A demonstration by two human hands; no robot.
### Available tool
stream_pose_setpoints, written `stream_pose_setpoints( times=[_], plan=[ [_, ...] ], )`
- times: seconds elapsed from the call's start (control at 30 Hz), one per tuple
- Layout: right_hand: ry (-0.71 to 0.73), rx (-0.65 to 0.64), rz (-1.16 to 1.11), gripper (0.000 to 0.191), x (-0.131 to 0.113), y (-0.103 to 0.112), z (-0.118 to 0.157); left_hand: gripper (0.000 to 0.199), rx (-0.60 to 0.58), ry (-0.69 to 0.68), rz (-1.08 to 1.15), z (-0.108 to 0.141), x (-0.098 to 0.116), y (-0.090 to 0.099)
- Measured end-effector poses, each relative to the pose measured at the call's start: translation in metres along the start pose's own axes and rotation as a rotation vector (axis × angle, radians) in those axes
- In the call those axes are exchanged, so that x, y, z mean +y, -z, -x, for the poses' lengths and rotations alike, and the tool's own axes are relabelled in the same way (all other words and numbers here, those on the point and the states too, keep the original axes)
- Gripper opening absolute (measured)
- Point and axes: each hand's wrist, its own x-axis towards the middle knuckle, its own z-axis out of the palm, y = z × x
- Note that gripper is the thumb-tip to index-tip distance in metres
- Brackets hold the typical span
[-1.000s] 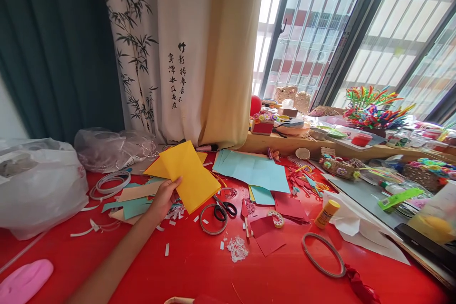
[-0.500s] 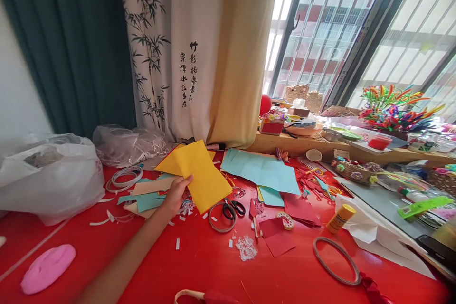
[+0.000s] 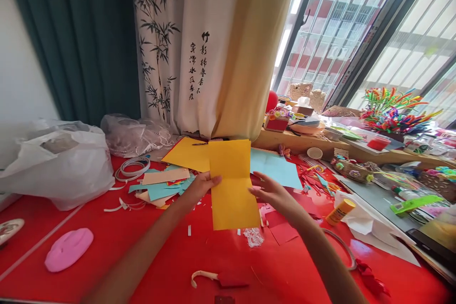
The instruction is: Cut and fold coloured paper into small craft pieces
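messy red table (image 3: 171,266) | left hand (image 3: 202,185) pinches yellow paper (image 3: 233,204) | right hand (image 3: 272,194)'s at its edge, can't tell if it's gripping

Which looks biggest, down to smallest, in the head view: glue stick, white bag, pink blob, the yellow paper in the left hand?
1. White bag
2. Held yellow paper
3. Pink blob
4. Glue stick

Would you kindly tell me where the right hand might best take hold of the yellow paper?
Probably by the middle of its right edge, coming from the right with a light thumb-and-finger pinch. The yellow paper is a thin, creased sheet with a long side towards the right hand, and the left hand grips the opposite edge.
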Motion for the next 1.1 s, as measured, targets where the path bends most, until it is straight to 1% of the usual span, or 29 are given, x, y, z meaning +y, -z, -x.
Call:
stream_pose_setpoints(
  times=[0.07, 0.1, 0.2, 0.27, 0.3, 0.37, 0.4, 0.43, 0.5, 0.57, 0.6, 0.7, 0.8, 0.83, 0.9, 1.03, 1.1],
  plan=[
    [-0.062, -0.020, -0.107, 0.039, 0.001, -0.012, -0.015, 0.043, -0.001, -0.020, -0.013, 0.000, 0.000, 0.002],
    [-0.089, -0.006, -0.172, 0.039, 0.002, -0.016, -0.022, 0.045, -0.003, -0.023, -0.021, 0.000, 0.000, 0.004],
    [-0.108, 0.090, -0.301, 0.033, 0.008, -0.023, -0.032, 0.039, -0.007, -0.031, -0.069, 0.000, 0.001, 0.007],
    [-0.121, 0.067, -0.337, 0.032, 0.012, -0.023, -0.030, 0.031, 0.007, -0.065, -0.123, -0.001, 0.000, 0.009],
    [-0.141, 0.029, -0.341, 0.036, 0.014, -0.022, -0.028, 0.030, 0.018, -0.097, -0.165, -0.001, -0.001, 0.009],
    [-0.197, -0.031, -0.321, 0.047, 0.017, -0.022, -0.022, 0.033, 0.037, -0.174, -0.272, -0.002, -0.004, 0.010],
    [-0.218, -0.046, -0.303, 0.048, 0.018, -0.022, -0.020, 0.035, 0.040, -0.208, -0.331, -0.002, -0.005, 0.011],
    [-0.220, -0.049, -0.288, 0.046, 0.019, -0.022, -0.019, 0.037, 0.041, -0.232, -0.382, -0.002, -0.005, 0.011],
    [-0.183, -0.040, -0.282, 0.041, 0.022, -0.024, -0.019, 0.038, 0.033, -0.225, -0.414, -0.001, -0.004, 0.010],
    [-0.134, -0.018, -0.303, 0.040, 0.026, -0.026, -0.021, 0.037, 0.037, -0.171, -0.332, 0.001, -0.001, 0.008],
    [-0.104, 0.013, -0.313, 0.040, 0.028, -0.026, -0.022, 0.037, 0.042, -0.143, -0.261, 0.002, 0.000, 0.007],
    [0.002, 0.108, -0.321, 0.040, 0.032, -0.029, -0.024, 0.045, 0.076, -0.082, -0.076, 0.003, 0.003, 0.005],
    [0.083, 0.154, -0.293, 0.045, 0.031, -0.034, -0.022, 0.056, 0.097, -0.073, -0.037, 0.000, 0.002, 0.004],
    [0.090, 0.161, -0.280, 0.047, 0.030, -0.035, -0.021, 0.059, 0.091, -0.076, -0.037, -0.001, 0.000, 0.004],
    [0.060, 0.147, -0.232, 0.048, 0.028, -0.037, -0.019, 0.061, 0.079, -0.089, -0.021, -0.003, -0.002, 0.004],
    [-0.030, 0.051, -0.135, 0.039, 0.029, -0.036, -0.018, 0.053, 0.109, -0.102, 0.037, -0.003, -0.002, 0.003],
    [-0.026, 0.053, -0.139, 0.036, 0.031, -0.034, -0.018, 0.050, 0.101, -0.081, 0.051, -0.002, 0.000, 0.002]
  ],
)
